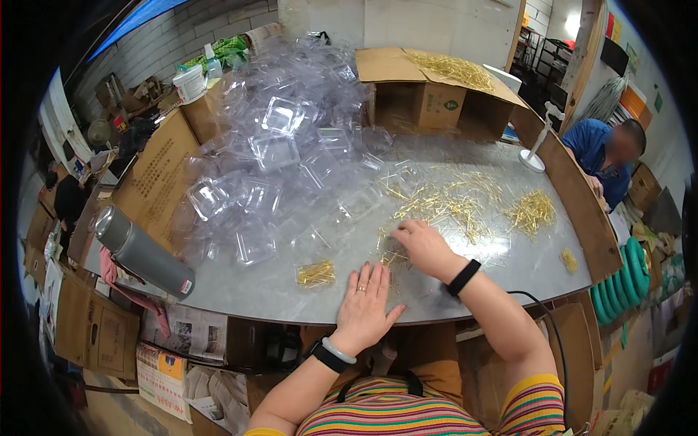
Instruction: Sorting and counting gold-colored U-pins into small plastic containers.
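My left hand (366,301) lies flat near the table's front edge, palm down, with its fingers stretched out. Just to the right and a little farther off, my right hand (425,248) bends its fingers down to the tabletop; their tips are partly hidden, and what they pinch cannot be made out. A few thin gold pin-like sticks (393,258) lie between the two hands. Left of my left hand is a neat gold bundle (315,274) of such sticks. Beyond my right hand, many more are scattered (465,200), with a denser heap (531,214) at the right.
A large pile of clear plastic boxes (276,152) covers the table's left and back. A grey flask (142,251) stands at the left edge. Cardboard walls (574,196) border the grey table (254,294). A white stand (533,158) is at the right, near another person (607,156).
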